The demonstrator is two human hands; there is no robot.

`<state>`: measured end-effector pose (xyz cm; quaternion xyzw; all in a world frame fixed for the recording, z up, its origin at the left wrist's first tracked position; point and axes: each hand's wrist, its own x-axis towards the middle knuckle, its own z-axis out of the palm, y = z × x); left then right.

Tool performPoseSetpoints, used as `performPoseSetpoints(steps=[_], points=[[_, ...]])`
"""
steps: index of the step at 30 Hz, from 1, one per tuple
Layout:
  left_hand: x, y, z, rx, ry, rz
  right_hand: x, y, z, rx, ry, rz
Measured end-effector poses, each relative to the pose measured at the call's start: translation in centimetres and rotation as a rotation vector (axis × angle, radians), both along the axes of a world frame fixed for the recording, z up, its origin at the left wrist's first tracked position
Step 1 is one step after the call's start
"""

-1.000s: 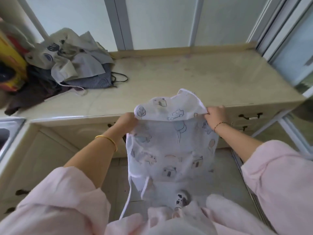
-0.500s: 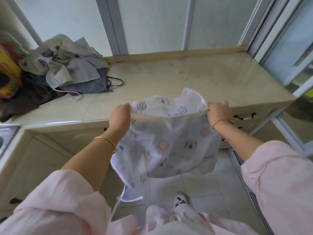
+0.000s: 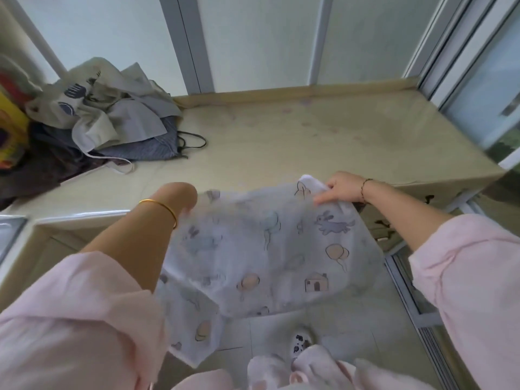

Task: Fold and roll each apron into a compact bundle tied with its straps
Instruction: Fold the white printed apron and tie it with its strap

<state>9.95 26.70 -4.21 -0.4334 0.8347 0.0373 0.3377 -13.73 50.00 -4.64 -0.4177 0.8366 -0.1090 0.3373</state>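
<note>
A white apron [image 3: 270, 254] printed with rabbits, balloons and small houses hangs in the air in front of the counter's front edge, billowing and blurred. My left hand [image 3: 184, 197] grips its upper left edge; the fingers are blurred and partly hidden by the cloth. My right hand [image 3: 342, 188] pinches the upper right corner. The lower part of the apron hangs down toward the tiled floor on the left.
The beige counter [image 3: 309, 142] stretches ahead under the windows. A heap of other aprons [image 3: 112, 116], grey and cream with dark straps, lies at its back left. A sink edge [image 3: 8, 232] shows far left. Drawer handles [image 3: 427, 198] sit below the counter at right.
The apron has swung up from hanging straight to billowing out flat. Both hands have lifted toward the counter and spread further apart.
</note>
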Motion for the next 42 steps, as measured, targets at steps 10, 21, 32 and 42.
performPoseSetpoints(steps=[10,21,32,42], points=[[-7.2,-9.0,6.0,-0.034,0.988,0.612,-3.8,-7.8,4.6,-0.544,-0.534,-0.356],[-36.5,-10.4,12.1,-0.169,1.478,0.229,-22.1,-12.8,4.5,-0.609,0.163,-0.958],[-61.1,-2.6,-3.2,0.479,1.021,-0.484,-26.6,-14.7,-9.9,-0.127,0.464,-0.019],[-42.7,-7.8,-13.2,-0.289,0.984,-0.061,-29.2,-17.8,-14.3,0.240,0.459,-0.105]])
